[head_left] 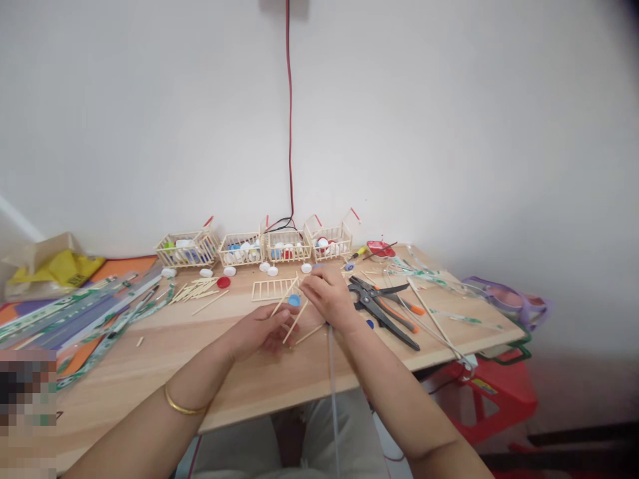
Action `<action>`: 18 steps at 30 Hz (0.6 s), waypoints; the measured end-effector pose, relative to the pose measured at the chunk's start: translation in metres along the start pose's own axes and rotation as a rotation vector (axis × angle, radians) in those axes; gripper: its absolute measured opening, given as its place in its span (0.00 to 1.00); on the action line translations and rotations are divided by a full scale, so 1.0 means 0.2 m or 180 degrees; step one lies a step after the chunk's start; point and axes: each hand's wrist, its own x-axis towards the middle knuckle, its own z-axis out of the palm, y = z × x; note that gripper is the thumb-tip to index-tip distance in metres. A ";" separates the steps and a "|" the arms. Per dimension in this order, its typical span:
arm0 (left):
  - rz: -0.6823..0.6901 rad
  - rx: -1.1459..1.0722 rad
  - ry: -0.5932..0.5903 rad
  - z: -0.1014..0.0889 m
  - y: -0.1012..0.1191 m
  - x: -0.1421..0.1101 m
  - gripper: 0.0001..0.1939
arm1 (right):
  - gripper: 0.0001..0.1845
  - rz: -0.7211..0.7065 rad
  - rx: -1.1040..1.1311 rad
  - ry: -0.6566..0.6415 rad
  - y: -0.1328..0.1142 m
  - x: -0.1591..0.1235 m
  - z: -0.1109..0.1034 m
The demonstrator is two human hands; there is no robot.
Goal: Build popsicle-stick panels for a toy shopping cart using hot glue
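Wooden table is the largest item, against the wall; the ladder-like stick frame lying flat on it serves as reference for all places below. Red stool: far right of the frame, below table level. Long green-and-white strips: spread well to the left of the frame. Row of four stick carts: just behind the frame, extending to both sides; white wheels, red-tipped handles, loads of small coloured and white pieces.

Black-and-orange hand tools: right of the frame, lying crossed. Left hand: in front of the frame, thumb and fingers closed on a thin stick, which slants up across the frame's right end in this view. Right hand: just right of the frame, fingers drawn together by the upper ends of the sticks; it is hard to tell from here whether they clamp one. Second stick: in front and to the right of the frame, slanting across the left hand's fingers.

Pile of short sticks: left of the frame. Smallest: red cap, left of the frame, between it and the pile; light-blue cap, just beside its right end.
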 end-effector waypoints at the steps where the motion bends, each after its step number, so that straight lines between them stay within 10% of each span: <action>1: 0.0009 0.0053 0.0019 0.00 0.00 0.00 0.26 | 0.06 0.0012 0.0032 0.0001 0.00 0.00 0.00; 7: -0.0064 -0.0132 0.0040 0.00 0.01 0.00 0.27 | 0.06 0.0266 0.0573 0.0062 -0.03 0.01 -0.01; 18: -0.0208 -0.0458 0.0131 0.00 0.03 0.00 0.24 | 0.12 0.1898 0.1416 0.1399 0.08 0.01 -0.02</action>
